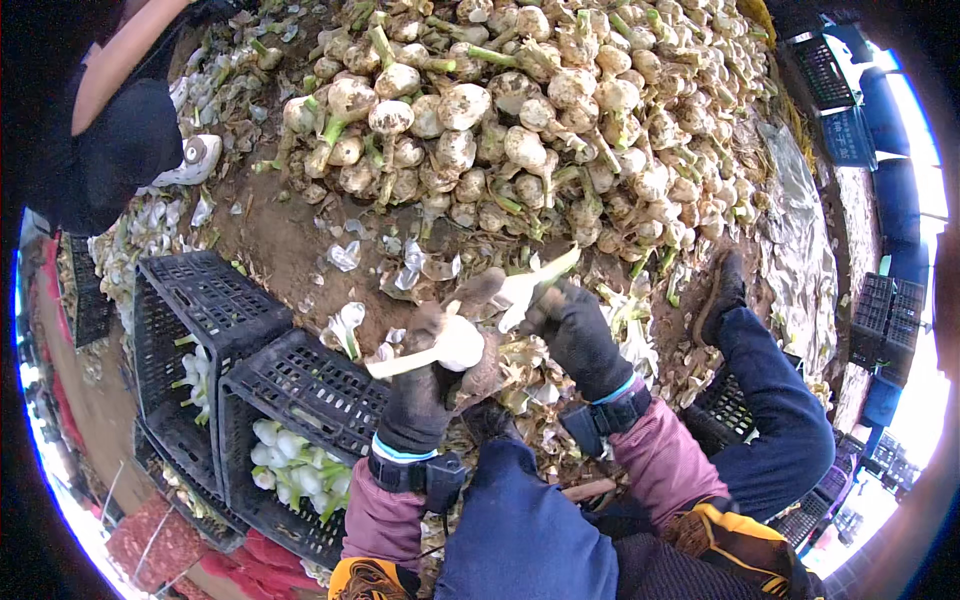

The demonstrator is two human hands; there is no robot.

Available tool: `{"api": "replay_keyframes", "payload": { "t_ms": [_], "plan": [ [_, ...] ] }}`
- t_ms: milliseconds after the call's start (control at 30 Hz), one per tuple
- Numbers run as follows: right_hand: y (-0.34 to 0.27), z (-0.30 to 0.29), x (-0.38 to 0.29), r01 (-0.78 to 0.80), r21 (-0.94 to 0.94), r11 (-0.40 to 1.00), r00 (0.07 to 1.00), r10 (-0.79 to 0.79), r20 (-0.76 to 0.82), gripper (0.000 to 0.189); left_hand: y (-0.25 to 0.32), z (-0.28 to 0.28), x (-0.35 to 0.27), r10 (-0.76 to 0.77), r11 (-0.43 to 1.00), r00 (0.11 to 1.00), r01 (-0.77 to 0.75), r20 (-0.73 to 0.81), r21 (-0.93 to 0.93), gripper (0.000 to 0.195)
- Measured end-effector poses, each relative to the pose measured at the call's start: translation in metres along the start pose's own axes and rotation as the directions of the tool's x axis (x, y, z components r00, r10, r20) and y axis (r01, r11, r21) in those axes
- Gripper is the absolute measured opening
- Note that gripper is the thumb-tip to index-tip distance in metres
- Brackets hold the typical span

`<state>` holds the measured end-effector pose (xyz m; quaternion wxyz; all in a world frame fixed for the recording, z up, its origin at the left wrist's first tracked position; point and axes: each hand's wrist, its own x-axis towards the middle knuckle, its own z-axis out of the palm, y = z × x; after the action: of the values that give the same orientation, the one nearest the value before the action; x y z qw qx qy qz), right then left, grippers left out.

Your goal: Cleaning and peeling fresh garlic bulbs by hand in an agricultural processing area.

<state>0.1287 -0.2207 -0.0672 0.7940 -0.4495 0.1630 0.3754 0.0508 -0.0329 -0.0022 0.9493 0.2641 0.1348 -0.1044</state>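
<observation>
My left hand (429, 352), in a dirty dark knit glove, is closed around a white peeled garlic bulb (460, 343); the bulb's pale cut stem points to the lower left. To its right, my right hand (574, 330), in a black glove and slightly blurred, grips peeled-back garlic leaf skin (534, 289) with a pale green tip. Whether this strip still joins the bulb cannot be told. Loose husks (536, 390) lie on the ground below my hands. In front of me rises a large heap of unpeeled garlic bulbs (517, 112) with soil and stems on them.
Black plastic crates stand at the left; one crate (300, 375) and another crate (214, 300) hold peeled garlic. Another person's arm (124, 60) and dark-clothed knee are at the upper left. A silver plastic sheet (799, 247) lies right of the heap. More crates (885, 322) stand at the right.
</observation>
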Motion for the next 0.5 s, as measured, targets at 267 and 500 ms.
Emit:
{"api": "replay_keyframes", "payload": {
  "t_ms": [267, 500],
  "plan": [
    [-0.027, 0.054, -0.023, 0.507, -0.709, 0.491, 0.848, -0.135, 0.512, 0.067, -0.020, -0.025, -0.016, 0.254, 0.577, 0.908, 0.135, -0.334, 0.805, 0.050],
    [-0.013, 0.057, -0.023, 0.429, -0.799, 0.421, 0.895, -0.317, 0.314, 0.053, -0.002, 0.009, 0.000, 0.619, 0.061, 0.784, 0.000, -0.037, 0.998, 0.021]
  ]
}}
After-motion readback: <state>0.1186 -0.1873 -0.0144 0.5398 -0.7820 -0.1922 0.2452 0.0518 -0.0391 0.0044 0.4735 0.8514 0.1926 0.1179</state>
